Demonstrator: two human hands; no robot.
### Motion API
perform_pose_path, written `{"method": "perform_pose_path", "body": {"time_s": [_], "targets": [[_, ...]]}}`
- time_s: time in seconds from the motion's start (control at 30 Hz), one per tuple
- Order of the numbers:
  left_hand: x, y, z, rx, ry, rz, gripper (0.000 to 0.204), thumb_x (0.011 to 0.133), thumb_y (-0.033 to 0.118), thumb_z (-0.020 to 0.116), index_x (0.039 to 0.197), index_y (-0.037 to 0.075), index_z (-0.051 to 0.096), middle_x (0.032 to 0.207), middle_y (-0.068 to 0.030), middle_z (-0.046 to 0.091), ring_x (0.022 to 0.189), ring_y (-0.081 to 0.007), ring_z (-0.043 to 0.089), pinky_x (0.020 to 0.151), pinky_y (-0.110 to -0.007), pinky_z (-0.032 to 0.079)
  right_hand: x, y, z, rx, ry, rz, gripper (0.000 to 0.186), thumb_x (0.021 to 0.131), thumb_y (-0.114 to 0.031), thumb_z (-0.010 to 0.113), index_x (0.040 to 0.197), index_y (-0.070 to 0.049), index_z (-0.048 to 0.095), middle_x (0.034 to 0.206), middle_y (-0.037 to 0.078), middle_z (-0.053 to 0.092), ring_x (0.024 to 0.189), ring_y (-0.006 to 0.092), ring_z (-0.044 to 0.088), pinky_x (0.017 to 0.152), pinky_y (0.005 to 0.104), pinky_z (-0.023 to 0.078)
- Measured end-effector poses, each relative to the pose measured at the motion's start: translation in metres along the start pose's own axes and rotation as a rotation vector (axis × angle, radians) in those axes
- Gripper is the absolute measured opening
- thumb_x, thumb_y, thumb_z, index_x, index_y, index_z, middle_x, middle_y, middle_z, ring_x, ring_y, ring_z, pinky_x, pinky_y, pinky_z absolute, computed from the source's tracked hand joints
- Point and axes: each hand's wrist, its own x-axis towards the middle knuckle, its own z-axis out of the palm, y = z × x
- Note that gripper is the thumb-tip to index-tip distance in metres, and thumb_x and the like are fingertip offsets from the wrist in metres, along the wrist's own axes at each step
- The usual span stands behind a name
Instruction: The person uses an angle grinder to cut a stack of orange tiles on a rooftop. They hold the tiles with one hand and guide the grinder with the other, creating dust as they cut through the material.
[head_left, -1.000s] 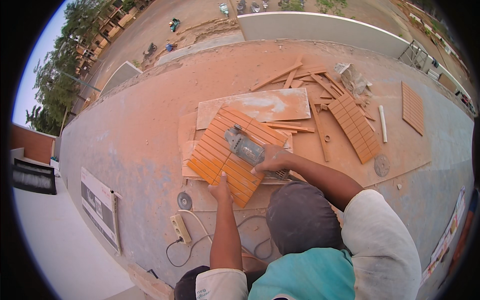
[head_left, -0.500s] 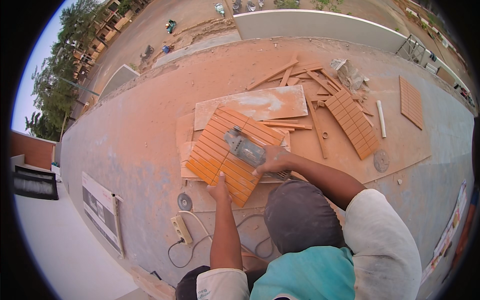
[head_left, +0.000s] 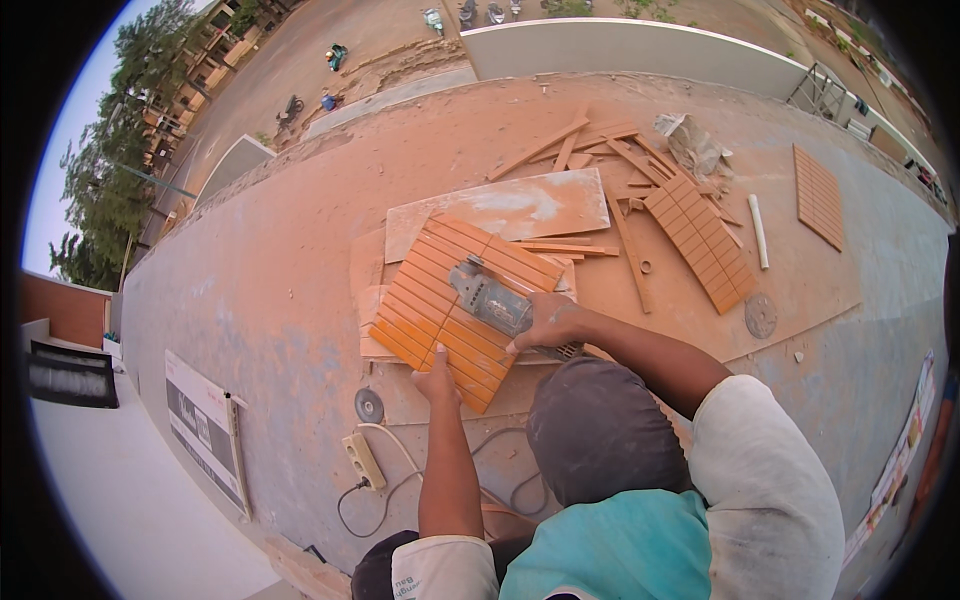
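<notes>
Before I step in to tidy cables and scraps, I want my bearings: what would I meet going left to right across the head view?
Grey-and-white panel → power strip → left hand → grinder → tile beside the offcuts → white pipe → rightmost tile.

We see bright, diffuse daylight coming from the open sky (head_left: 48, 228), pale blue at the left rim. Shadows are soft and faint, and we cannot fix one direction for the light. The tile (head_left: 415, 290) carries a slight sheen toward its lower left; the sleeve (head_left: 765, 470) reads pale, the cap (head_left: 605, 430) dark. We note fisheye distortion: the far wall (head_left: 640, 48) bows into an arc, and black fills the corners. The scooters (head_left: 433, 22) look small and soft, the grinder (head_left: 495, 305) fairly sharp.
</notes>
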Motion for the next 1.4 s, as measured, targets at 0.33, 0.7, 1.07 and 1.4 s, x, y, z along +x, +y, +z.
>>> {"method": "perform_pose_path", "body": {"time_s": [0.33,0.7,1.07,1.4], "targets": [[0.003,-0.003,0.0,-0.006,-0.006,0.024,0.051,0.083,0.008,0.076,0.12,-0.01,0.045,0.116,-0.0209,0.06,0.099,-0.0267,0.064,0.085,-0.036,0.054,-0.006,0.005,0.0,0.011,-0.018,0.005,0.099,0.06,-0.058,0.081,0.122,0.014,0.054,0.117,0.032,0.061,0.11,0.0392,0.062,0.093,0.0402,0.048],[0.0,0.001,0.001,-0.016,-0.024,0.019,0.05,0.085,0.008,0.075,0.12,-0.01,0.044,0.114,-0.0208,0.061,0.098,-0.0263,0.064,0.084,-0.036,0.055,-0.016,0.01,0.0,0.013,-0.005,0.001,0.096,0.061,-0.058,0.08,0.121,0.014,0.055,0.117,0.031,0.062,0.112,0.0388,0.061,0.095,0.0398,0.047],[-0.001,0.001,0.001,-0.002,-0.015,0.025,0.053,0.084,0.009,0.076,0.121,-0.01,0.043,0.116,-0.0214,0.06,0.099,-0.0268,0.064,0.085,-0.036,0.055,-0.02,0.02,0.005,0.036,0.0,-0.015,0.096,0.062,-0.058,0.081,0.121,0.013,0.054,0.119,0.032,0.061,0.113,0.0392,0.06,0.096,0.0403,0.047],[0.0,0.0,0.0,-0.022,-0.049,0.026,0.051,0.085,0.007,0.075,0.121,-0.01,0.044,0.116,-0.0207,0.06,0.099,-0.0266,0.064,0.085,-0.036,0.055,-0.027,0.026,0.004,0.047,-0.022,-0.012,0.093,0.063,-0.055,0.08,0.121,0.013,0.054,0.118,0.031,0.061,0.112,0.0388,0.061,0.095,0.0398,0.047]]}}
